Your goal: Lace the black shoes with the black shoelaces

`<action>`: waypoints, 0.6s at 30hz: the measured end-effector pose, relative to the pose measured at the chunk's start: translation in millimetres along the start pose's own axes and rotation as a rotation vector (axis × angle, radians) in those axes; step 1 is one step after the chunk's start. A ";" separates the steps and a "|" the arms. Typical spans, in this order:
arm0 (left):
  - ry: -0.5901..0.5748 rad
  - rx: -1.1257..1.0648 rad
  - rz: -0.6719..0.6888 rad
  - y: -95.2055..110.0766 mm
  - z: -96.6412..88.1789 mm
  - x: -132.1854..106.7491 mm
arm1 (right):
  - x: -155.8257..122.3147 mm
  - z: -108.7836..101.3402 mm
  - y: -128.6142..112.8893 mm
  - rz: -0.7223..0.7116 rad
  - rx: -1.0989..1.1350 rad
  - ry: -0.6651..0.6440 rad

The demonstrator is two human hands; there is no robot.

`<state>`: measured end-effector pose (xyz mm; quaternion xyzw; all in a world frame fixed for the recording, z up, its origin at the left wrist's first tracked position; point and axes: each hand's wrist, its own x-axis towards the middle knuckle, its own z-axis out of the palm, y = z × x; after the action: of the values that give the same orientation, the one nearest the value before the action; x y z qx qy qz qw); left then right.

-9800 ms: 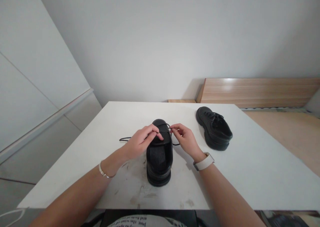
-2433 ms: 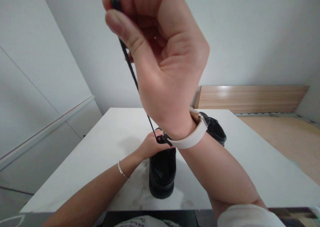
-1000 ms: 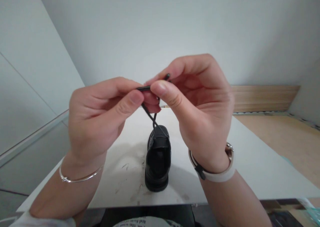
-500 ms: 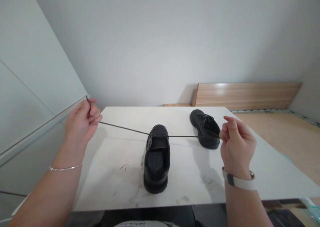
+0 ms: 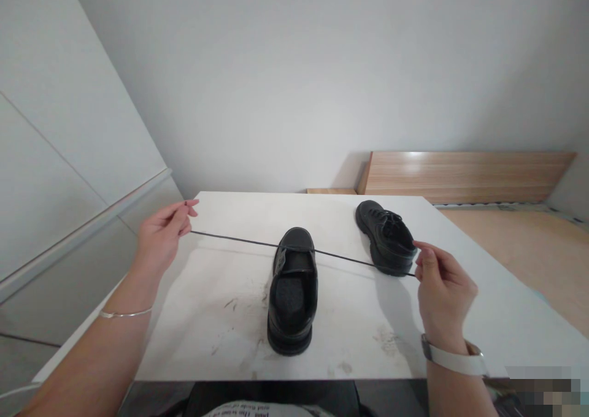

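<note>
A black shoe (image 5: 291, 300) stands in the middle of the white table, its toe pointing away from me. One dark shoelace (image 5: 230, 238) runs across the front of this shoe and stretches out to both sides. My left hand (image 5: 162, 233), closed, pinches the lace on the left, above the table. On the right, my right hand (image 5: 444, 291) is closed on the lace's other side. A second black shoe (image 5: 389, 239), with its lace tied, stands farther back, just beyond my right hand. Whether the lace passes through the nearer shoe's eyelets is hard to make out.
The white table (image 5: 197, 343) bears dark smudges near its front edge. Pale cabinet panels (image 5: 59, 178) rise at the left. Behind the table at the right are a wooden headboard (image 5: 469, 175) and a beige bed surface (image 5: 501, 239).
My left hand has come slightly down and right, its fingers straighter. My right hand has shifted slightly right and down, so the lace now slopes down to the right. The shoes stay in place.
</note>
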<state>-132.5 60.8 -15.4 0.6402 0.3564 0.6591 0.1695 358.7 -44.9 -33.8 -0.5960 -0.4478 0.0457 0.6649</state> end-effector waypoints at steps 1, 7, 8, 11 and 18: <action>-0.032 0.090 -0.031 8.5 7.3 -3.8 | -2.9 3.8 -3.5 0.003 0.025 -0.095; -0.427 0.410 -0.189 71.2 70.8 -30.7 | -32.5 41.3 -26.2 0.049 0.176 -0.625; -0.493 0.410 -0.171 76.5 80.9 -34.3 | -36.9 47.7 -29.1 0.052 0.180 -0.692; -0.648 0.416 -0.113 80.0 104.0 -42.8 | -43.6 63.2 -35.8 -0.020 0.103 -0.787; -0.750 0.451 -0.052 70.2 120.2 -50.1 | -41.9 79.7 -40.2 -0.339 -0.091 -0.815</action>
<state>6.0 8.7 -12.2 0.8470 0.4212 0.2824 0.1596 263.0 -21.4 -31.9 -0.4761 -0.7664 0.1473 0.4054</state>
